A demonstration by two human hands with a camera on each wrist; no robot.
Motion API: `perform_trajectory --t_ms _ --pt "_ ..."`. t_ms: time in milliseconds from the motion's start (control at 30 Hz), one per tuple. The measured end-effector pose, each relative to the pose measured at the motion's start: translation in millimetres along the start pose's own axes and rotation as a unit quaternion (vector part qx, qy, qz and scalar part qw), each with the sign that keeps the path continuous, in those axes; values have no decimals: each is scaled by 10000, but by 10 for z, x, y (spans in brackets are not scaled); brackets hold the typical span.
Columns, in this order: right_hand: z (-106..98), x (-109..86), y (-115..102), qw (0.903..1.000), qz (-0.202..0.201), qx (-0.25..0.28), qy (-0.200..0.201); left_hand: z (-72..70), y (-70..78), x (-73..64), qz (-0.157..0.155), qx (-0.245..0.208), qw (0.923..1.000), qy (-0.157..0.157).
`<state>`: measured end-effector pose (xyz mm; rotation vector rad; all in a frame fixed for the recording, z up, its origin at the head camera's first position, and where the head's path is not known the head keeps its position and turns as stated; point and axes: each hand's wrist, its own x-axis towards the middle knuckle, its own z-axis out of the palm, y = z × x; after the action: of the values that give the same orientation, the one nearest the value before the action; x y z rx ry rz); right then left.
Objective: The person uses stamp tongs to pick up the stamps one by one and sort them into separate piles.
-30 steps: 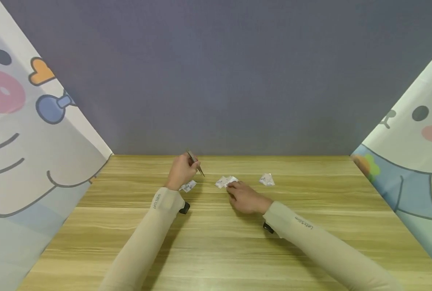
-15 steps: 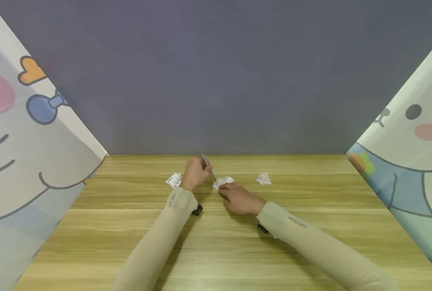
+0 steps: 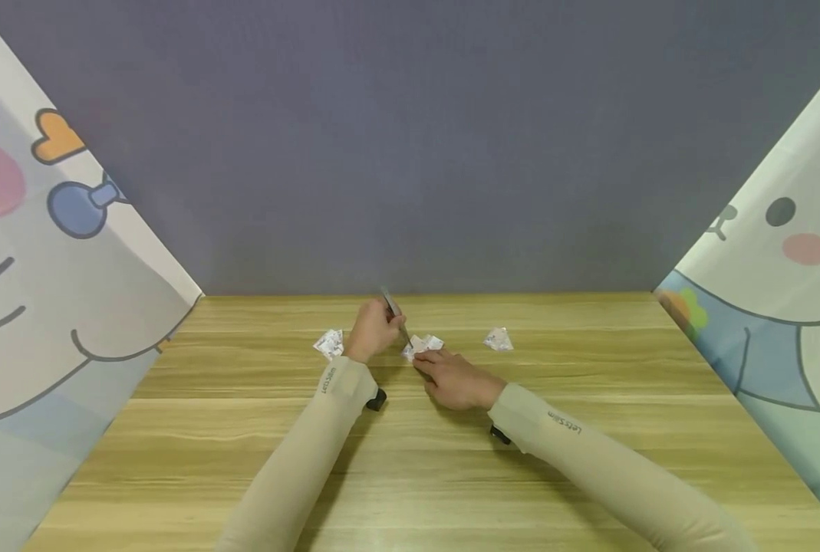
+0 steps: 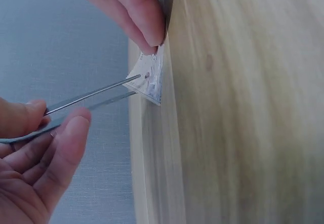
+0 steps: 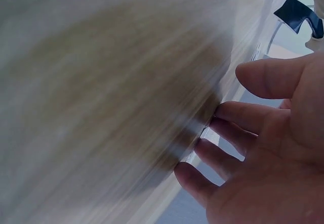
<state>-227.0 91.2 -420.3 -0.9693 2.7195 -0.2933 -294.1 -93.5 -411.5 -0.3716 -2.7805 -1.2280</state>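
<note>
My left hand (image 3: 371,330) pinches a pair of metal tweezers (image 3: 392,303) between thumb and fingers. In the left wrist view, the tweezers' two prongs stand apart at the corner of a small silvery-white printed piece (image 4: 153,85), one prong over its face and the other by its lower edge. My right hand (image 3: 456,379) rests its fingertips on the near side of this middle group of pale pieces (image 3: 430,342). In the right wrist view, the right hand's fingers (image 5: 238,113) are spread and nearly straight, their tips down at the table; the thumb is apart from them.
Another crumpled silvery-white piece (image 3: 330,343) lies on the wooden table (image 3: 410,475) left of my left hand. A separate pale piece (image 3: 498,339) lies to the right. A grey panel (image 3: 410,153) rises behind the table's far edge, with cartoon-printed sheets on both sides.
The left hand has moved right with the tweezers, from beside the left piece to the middle group, uncovering the left piece. The right hand stays at the middle group, shifting only slightly.
</note>
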Motion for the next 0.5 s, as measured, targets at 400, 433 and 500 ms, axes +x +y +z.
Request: perform_trajectory --t_ms 400,433,500 --pt "2 -15 6 9997 95 233 -17 11 40 -44 164 -43 9999 18" --pt "0 -17 11 9995 89 290 -1 0 45 -45 183 -42 9998 76" --pt "-5 -19 25 9991 58 423 56 -33 56 -49 177 -112 9996 175"
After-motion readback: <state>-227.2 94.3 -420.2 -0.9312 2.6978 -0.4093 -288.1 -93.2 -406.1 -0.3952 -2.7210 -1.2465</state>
